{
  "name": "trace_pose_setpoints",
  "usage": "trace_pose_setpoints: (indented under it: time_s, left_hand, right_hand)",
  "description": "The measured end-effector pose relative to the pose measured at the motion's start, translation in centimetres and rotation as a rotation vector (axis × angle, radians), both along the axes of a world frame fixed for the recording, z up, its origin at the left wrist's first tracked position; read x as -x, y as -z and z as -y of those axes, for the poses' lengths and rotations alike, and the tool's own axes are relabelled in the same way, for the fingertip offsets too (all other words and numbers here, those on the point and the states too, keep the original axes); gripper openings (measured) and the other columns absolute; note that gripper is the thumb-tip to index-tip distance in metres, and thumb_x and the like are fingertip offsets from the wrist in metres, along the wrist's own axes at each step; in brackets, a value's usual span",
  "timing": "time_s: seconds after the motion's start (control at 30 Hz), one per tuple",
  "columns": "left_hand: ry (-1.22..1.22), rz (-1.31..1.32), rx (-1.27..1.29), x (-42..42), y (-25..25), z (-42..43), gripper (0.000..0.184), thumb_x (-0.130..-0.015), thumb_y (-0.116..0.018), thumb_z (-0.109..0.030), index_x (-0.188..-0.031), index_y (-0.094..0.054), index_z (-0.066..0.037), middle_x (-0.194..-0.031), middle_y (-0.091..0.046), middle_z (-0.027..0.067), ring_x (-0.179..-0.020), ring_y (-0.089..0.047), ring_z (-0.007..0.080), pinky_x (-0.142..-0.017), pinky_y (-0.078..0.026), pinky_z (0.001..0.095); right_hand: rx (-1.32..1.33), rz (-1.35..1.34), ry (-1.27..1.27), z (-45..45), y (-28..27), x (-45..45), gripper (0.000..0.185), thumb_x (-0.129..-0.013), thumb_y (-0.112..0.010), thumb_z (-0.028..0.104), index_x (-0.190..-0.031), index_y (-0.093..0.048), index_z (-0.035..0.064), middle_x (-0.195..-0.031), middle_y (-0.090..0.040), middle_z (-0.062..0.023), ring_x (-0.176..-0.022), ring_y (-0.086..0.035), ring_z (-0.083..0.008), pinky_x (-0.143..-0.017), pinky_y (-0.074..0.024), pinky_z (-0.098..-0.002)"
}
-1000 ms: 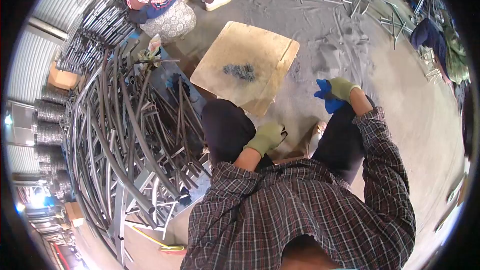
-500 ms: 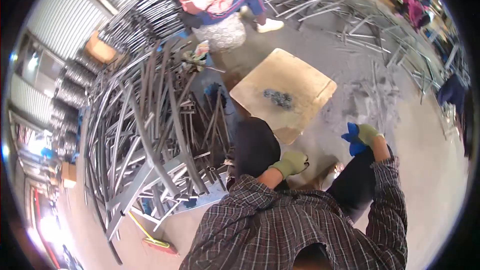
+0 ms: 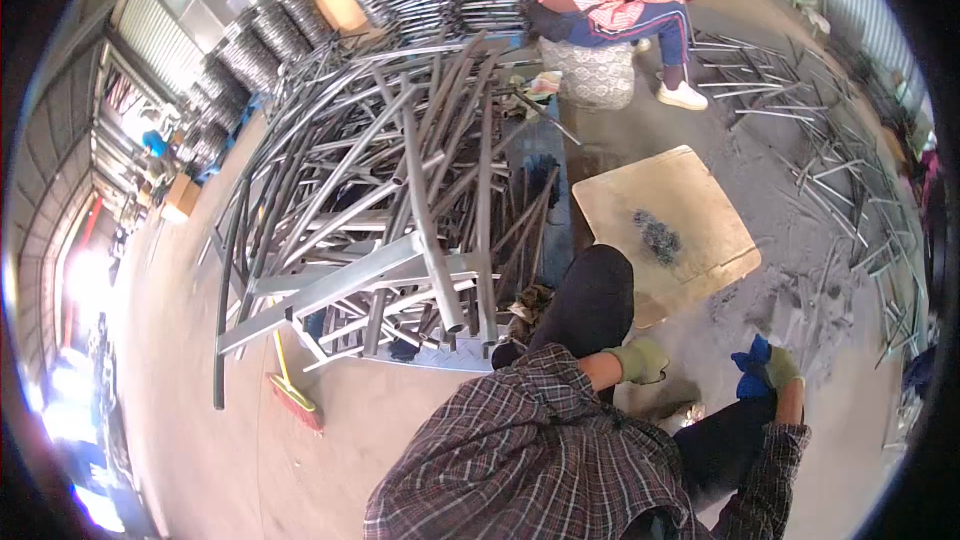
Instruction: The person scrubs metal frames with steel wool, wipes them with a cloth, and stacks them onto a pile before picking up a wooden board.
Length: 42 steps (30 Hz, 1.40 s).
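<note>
My left hand [image 3: 641, 361], in a pale green work glove, hangs beside my bent left knee, its fingers curled under. Whether anything lies inside them is hidden. Over my right thigh is my right hand [image 3: 770, 368], whose glove is pale green on the back and looks blue over the fingers. Those fingers appear spread, and no object shows in them. Ahead of both hands, a worn tan board [image 3: 690, 190] bears a small heap of dark metal pieces [image 3: 657, 237]. Neither hand touches the board.
A large heap of metal tubes [image 3: 415, 200] stands at my left, with ends jutting out. A broom [image 3: 295, 402] lies near it. Another person [image 3: 625, 0] sits on a covered seat [image 3: 590, 73] ahead. More tubes [image 3: 835, 160] lie scattered on the right floor.
My view has swung to the left, so the board, the tube heap and the seated person appear further right. Both hands keep nearly the same pose by my legs.
</note>
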<state>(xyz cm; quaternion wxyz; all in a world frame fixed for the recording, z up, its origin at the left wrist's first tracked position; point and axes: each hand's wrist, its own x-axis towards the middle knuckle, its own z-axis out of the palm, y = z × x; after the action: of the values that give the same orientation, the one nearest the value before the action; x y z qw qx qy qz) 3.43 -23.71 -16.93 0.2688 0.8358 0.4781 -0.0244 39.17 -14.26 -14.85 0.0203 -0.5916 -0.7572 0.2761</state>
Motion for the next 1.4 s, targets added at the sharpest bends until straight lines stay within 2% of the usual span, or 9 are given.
trace_pose_setpoints:
  time_s: [0.37, 0.57, 0.7, 0.93, 1.23, 1.27, 1.33, 1.37, 1.4]
  left_hand:
    - [-0.044, -0.041, -0.036, -0.5, 1.7, -0.1, 0.032, -0.083, -0.057, -0.034, -0.089, -0.073, -0.007, -0.089, -0.07, 0.0151, -0.085, -0.067, 0.0358, -0.073, -0.051, 0.0501]
    - [0.059, -0.04, -0.119, -1.4, 4.4, -1.3, 0.029, -0.08, -0.058, -0.028, -0.088, -0.075, -0.006, -0.09, -0.071, 0.0177, -0.082, -0.067, 0.0358, -0.073, -0.052, 0.0477]
    - [0.053, -0.076, 0.028, -0.9, -0.5, 0.1, 0.027, -0.081, -0.057, -0.027, -0.091, -0.075, -0.009, -0.092, -0.071, 0.016, -0.086, -0.067, 0.0344, -0.077, -0.051, 0.0467]
    - [-0.034, -0.027, -0.067, -0.1, 0.0, 1.2, 0.027, -0.082, -0.057, -0.029, -0.093, -0.075, -0.013, -0.095, -0.071, 0.0143, -0.088, -0.067, 0.0339, -0.079, -0.051, 0.047]
    - [0.066, 0.003, -0.205, 1.6, 4.7, 0.2, 0.027, -0.084, -0.055, -0.031, -0.096, -0.075, -0.017, -0.099, -0.071, 0.0122, -0.091, -0.066, 0.0333, -0.082, -0.05, 0.0474]
    - [0.069, 0.004, -0.202, 2.1, 5.0, -0.2, 0.027, -0.084, -0.055, -0.031, -0.097, -0.075, -0.017, -0.099, -0.071, 0.0119, -0.092, -0.066, 0.0333, -0.082, -0.05, 0.0474]
    - [-0.025, -0.07, -0.005, 2.0, 1.9, 0.0, 0.031, -0.087, -0.054, -0.033, -0.096, -0.073, -0.011, -0.1, -0.069, 0.0168, -0.093, -0.065, 0.0371, -0.083, -0.05, 0.0483]
    - [-0.078, -0.078, 0.052, 2.0, 1.4, -0.2, 0.033, -0.088, -0.053, -0.034, -0.097, -0.072, -0.009, -0.1, -0.069, 0.0181, -0.094, -0.065, 0.0383, -0.084, -0.05, 0.0484]
    - [-0.062, -0.1, 0.111, 1.2, 1.9, -0.9, 0.035, -0.088, -0.053, -0.036, -0.101, -0.071, -0.008, -0.103, -0.068, 0.018, -0.097, -0.064, 0.0375, -0.086, -0.049, 0.0475]
  right_hand:
    - [-0.048, 0.013, -0.008, 1.3, -1.0, -0.4, 0.037, -0.088, -0.061, 0.037, -0.099, -0.069, 0.0027, -0.086, -0.067, -0.0243, -0.078, -0.068, -0.0331, -0.068, -0.0491, -0.0435]
    - [-0.072, -0.006, -0.052, 1.6, -2.4, 0.4, 0.039, -0.088, -0.061, 0.039, -0.098, -0.069, 0.0029, -0.086, -0.067, -0.0242, -0.077, -0.068, -0.0335, -0.067, -0.0487, -0.044]
    - [-0.088, -0.002, -0.071, 2.3, -3.0, 1.1, 0.04, -0.088, -0.061, 0.041, -0.097, -0.069, 0.003, -0.086, -0.067, -0.0241, -0.076, -0.068, -0.0337, -0.067, -0.0484, -0.0444]
    - [-0.113, 0.004, -0.124, 2.9, -3.7, 3.1, 0.042, -0.088, -0.061, 0.043, -0.096, -0.069, 0.0033, -0.085, -0.066, -0.024, -0.075, -0.067, -0.0341, -0.067, -0.0479, -0.045]
    - [-0.145, 0.133, -0.204, 3.8, -7.5, 6.2, 0.04, -0.09, -0.059, 0.044, -0.097, -0.068, 0.0057, -0.086, -0.066, -0.0226, -0.075, -0.066, -0.0363, -0.066, -0.047, -0.0469]
    - [-0.145, 0.194, -0.211, 4.1, -8.4, 6.4, 0.036, -0.092, -0.057, 0.042, -0.098, -0.067, 0.0079, -0.088, -0.067, -0.0213, -0.075, -0.066, -0.0381, -0.066, -0.0468, -0.0481]
    - [0.156, -0.049, 0.028, 5.3, -10.9, 7.6, 0.034, -0.089, -0.062, 0.037, -0.104, -0.066, 0.0077, -0.092, -0.068, -0.0201, -0.079, -0.067, -0.0347, -0.068, -0.0493, -0.0451]
    - [0.278, -0.26, 0.127, 5.0, -9.2, 6.7, 0.033, -0.086, -0.065, 0.035, -0.103, -0.067, 0.0065, -0.092, -0.069, -0.0202, -0.079, -0.07, -0.0298, -0.069, -0.0514, -0.0411]
    - [0.169, -0.101, 0.065, 3.9, -8.1, 5.7, 0.032, -0.085, -0.066, 0.032, -0.104, -0.067, 0.0067, -0.092, -0.069, -0.0195, -0.08, -0.07, -0.0297, -0.07, -0.0519, -0.0404]
